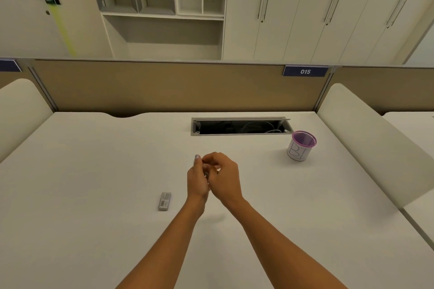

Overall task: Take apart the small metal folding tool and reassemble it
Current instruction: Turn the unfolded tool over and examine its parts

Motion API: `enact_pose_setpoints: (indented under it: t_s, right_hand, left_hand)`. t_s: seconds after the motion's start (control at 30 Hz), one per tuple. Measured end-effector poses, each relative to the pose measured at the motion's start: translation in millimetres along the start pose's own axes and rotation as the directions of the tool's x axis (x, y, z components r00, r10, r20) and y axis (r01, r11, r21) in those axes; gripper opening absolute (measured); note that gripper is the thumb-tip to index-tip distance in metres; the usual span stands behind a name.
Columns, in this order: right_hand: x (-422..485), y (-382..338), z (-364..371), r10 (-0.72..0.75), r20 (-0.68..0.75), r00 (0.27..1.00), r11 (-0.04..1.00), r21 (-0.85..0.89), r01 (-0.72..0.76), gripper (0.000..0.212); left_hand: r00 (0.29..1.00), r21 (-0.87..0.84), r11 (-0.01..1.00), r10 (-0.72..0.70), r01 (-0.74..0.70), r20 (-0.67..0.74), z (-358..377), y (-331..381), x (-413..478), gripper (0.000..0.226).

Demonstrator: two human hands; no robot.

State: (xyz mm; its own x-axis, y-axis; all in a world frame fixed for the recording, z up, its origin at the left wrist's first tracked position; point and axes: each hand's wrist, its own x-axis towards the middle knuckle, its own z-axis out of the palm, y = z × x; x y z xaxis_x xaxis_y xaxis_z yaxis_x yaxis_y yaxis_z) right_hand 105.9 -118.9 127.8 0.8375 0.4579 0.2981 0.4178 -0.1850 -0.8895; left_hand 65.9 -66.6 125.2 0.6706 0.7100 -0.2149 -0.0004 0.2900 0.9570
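Observation:
My left hand (pixel 196 179) and my right hand (pixel 224 178) are pressed together above the middle of the white desk (pixel 94 171). Both pinch a small metal folding tool (pixel 206 173), of which only a thin glint shows between the fingers; most of it is hidden. The fingers of both hands are curled around it. A small flat grey packet (pixel 164 201) with printed text lies on the desk to the left of my left wrist, apart from the hands.
A purple-rimmed mesh cup (pixel 300 145) with a white label stands at the right back. An open cable slot (pixel 240 126) is cut into the desk behind the hands. Padded dividers flank the desk, and a beige partition runs along the back.

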Motion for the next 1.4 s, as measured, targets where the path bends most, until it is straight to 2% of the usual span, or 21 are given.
enact_pose_setpoints:
  t_s: [0.1,0.2,0.27,0.33,0.5,0.7,0.83,1.07,1.2,1.4]
  right_hand:
    - [-4,2,4,-0.002,-0.042,0.999,1.000,-0.005,0.002,0.020]
    - [-5,3,6,0.022,-0.107,0.994,0.999,0.047,-0.017,0.023]
    - [1,5,1,0.131,-0.222,0.966,0.980,0.177,-0.092,0.023]
    - [9,9,-5,0.255,-0.277,0.926,0.941,0.290,-0.173,0.019]
    - [11,21,-11,0.435,-0.149,0.888,0.782,0.552,-0.290,0.017]
    - [11,24,-23,0.500,-0.064,0.863,0.664,0.668,-0.336,0.015]
    - [12,28,-32,0.503,-0.049,0.863,0.651,0.678,-0.341,0.015]
    - [9,35,-45,0.507,-0.038,0.861,0.635,0.692,-0.343,0.017]
    - [8,36,-46,0.501,-0.016,0.865,0.634,0.688,-0.354,0.019]
    - [8,33,-52,0.465,0.012,0.885,0.651,0.673,-0.351,0.019]
  left_hand:
    - [0.999,-0.021,1.000,0.003,-0.003,-0.038,3,-7,2,0.055]
    - [0.995,-0.134,0.990,-0.053,0.041,-0.088,3,-9,4,0.054]
    - [0.980,-0.295,0.948,-0.158,0.117,-0.122,-1,-9,4,0.056]
    - [0.976,-0.350,0.930,-0.170,0.113,-0.135,-5,-10,2,0.056]
    - [0.985,-0.459,0.886,-0.130,0.064,-0.114,-11,-8,3,0.056]
    - [0.993,-0.615,0.779,-0.101,0.120,0.066,-28,-11,6,0.055]
    - [0.970,-0.522,0.817,-0.209,0.243,0.124,-43,-11,5,0.041]
    - [0.918,-0.151,0.913,-0.349,0.378,0.185,-63,-7,7,0.025]
    - [0.917,0.014,0.943,-0.327,0.333,0.229,-64,-5,10,0.024]
    - [0.935,0.086,0.966,-0.258,0.245,0.242,-61,-4,9,0.027]
